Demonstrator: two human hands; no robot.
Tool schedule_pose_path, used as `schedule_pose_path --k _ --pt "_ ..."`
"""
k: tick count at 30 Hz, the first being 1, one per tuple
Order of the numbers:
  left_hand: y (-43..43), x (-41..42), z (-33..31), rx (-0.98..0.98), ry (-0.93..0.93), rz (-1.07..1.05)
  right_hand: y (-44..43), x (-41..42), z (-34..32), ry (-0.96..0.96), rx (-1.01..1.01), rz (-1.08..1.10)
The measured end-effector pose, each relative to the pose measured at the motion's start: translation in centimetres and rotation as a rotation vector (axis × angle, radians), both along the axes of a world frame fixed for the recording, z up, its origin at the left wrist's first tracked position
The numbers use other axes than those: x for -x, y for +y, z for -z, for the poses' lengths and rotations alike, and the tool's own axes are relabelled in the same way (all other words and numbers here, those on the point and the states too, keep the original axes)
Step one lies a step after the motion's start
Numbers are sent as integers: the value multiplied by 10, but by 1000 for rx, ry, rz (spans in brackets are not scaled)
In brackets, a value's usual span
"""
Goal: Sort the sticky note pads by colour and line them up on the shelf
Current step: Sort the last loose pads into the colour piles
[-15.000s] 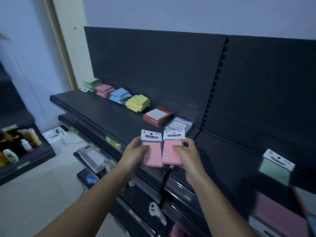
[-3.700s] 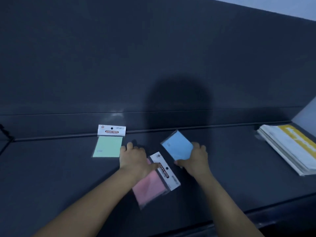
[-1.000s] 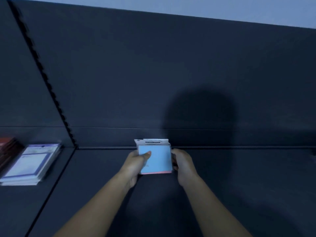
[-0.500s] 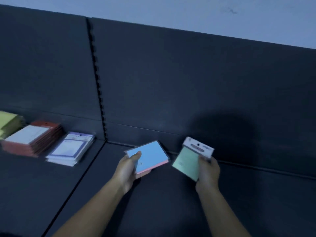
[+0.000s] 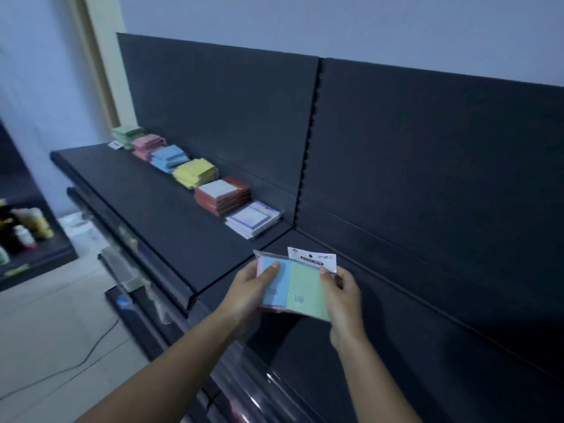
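Left hand [image 5: 244, 293] fingers gripping blue pad [image 5: 279, 291], right hand [image 5: 343, 293] fingers gripping green pad [image 5: 305, 290], both over dark shelf [image 5: 158, 215].

Paper-pad stacks line the dark metal shelf's [image 5: 146, 206] back from ten o'clock inward: green stack [image 5: 126, 134], pink stack [image 5: 148, 145], blue stack [image 5: 169, 157], yellow stack [image 5: 195, 175], red-bordered stack [image 5: 222, 195], purple-bordered stack [image 5: 253, 219]. At six o'clock, blue wrapped pack [image 5: 274, 290] touches green wrapped pack's [image 5: 305, 293] left.
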State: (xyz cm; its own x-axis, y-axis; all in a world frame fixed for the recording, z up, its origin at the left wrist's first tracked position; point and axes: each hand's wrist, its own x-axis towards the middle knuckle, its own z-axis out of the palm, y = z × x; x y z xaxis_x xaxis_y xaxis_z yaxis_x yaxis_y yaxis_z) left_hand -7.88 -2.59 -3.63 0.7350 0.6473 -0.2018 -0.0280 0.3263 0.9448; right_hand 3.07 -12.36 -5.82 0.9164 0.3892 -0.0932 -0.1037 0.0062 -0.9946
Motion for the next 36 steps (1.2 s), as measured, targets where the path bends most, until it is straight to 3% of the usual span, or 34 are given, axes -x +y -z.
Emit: schedule_pose_path --k 8,16,22,36 --pt "50 74 -15 -117 46 -92 79 69 -7 89 38 -244" --pt "145 167 -19 49 25 -249 188 150 -13 90 57 -318" --pt "219 230 -15 -56 23 -265 260 208 -15 161 26 -353" --pt "358 245 -3 -74 57 -321 400 220 -4 169 92 -376"
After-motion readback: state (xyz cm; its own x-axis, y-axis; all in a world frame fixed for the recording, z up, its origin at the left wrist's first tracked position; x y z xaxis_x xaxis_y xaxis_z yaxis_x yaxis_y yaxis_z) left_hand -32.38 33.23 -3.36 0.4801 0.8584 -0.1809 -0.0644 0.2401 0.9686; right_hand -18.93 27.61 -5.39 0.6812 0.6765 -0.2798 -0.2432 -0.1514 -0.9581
